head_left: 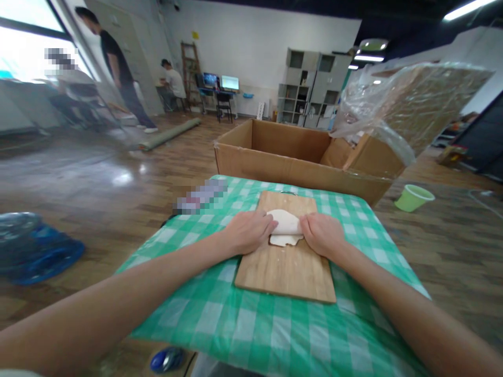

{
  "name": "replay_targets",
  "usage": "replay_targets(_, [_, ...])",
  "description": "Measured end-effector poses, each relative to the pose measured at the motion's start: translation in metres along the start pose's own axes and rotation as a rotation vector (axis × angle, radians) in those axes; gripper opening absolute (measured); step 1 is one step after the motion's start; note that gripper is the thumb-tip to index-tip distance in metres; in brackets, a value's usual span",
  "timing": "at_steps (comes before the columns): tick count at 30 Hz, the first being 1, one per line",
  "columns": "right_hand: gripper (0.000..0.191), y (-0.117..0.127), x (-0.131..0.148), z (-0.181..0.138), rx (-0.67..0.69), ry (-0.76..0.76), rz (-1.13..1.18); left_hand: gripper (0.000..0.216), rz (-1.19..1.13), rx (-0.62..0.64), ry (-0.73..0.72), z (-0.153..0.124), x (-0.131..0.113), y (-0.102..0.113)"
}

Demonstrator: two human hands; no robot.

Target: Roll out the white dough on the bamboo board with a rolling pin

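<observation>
A wooden cutting board (285, 272) lies on the table, its metal handle at the far end. On it is a flat, ragged-edged piece of white dough (285, 240). Across the dough lies a white cylinder that looks like a rolling pin (287, 227), close to the dough in colour. My left hand (253, 232) is closed around its left end and my right hand (322, 233) around its right end. My fingers cover both ends of it. Small white crumbs dot the board below the dough.
A green-and-white checked cloth (220, 319) covers the table. Beyond the far edge stands a large open cardboard box (271, 159) with plastic wrap. A green bin (414, 199) is on the floor at right, a blue plastic bag (43, 254) at left. Several people are in the background.
</observation>
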State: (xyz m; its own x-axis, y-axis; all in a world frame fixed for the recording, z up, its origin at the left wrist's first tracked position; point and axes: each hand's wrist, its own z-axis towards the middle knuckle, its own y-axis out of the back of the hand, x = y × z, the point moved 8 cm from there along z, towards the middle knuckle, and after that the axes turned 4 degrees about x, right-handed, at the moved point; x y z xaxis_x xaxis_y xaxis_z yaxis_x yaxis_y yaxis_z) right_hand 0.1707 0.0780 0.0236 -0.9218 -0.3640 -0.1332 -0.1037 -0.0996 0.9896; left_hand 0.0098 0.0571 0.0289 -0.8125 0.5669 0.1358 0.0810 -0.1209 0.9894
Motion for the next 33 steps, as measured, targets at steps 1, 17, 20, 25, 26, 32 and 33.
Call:
replay_targets(1, [0.055, -0.001, 0.001, -0.004, -0.030, 0.001, 0.007, 0.049, -0.003, -0.017, 0.016, -0.003, 0.000, -0.002])
replay_targets(17, [0.054, 0.004, 0.018, -0.059, -0.089, 0.077, -0.037, 0.047, 0.026, -0.105, -0.013, -0.037, -0.033, 0.017])
replay_targets(20, [0.054, 0.005, 0.022, -0.068, -0.090, 0.106, -0.046, 0.054, 0.053, -0.113, -0.002, -0.042, -0.038, 0.016])
replay_targets(25, [0.057, 0.004, 0.027, -0.083, -0.114, 0.136, -0.033, 0.068, 0.045, -0.133, 0.013, -0.053, -0.045, 0.013])
replay_targets(26, [0.058, 0.004, 0.027, -0.085, -0.119, 0.135, -0.025, 0.071, 0.036, -0.132, 0.017, -0.055, -0.046, 0.012])
replay_targets(32, [0.054, 0.002, 0.026, -0.091, -0.104, 0.106, 0.035, 0.068, -0.043, -0.101, 0.030, -0.057, -0.042, 0.011])
replay_targets(33, [0.052, 0.002, 0.025, -0.089, -0.092, 0.101, 0.046, 0.064, -0.062, -0.097, 0.027, -0.055, -0.040, 0.012])
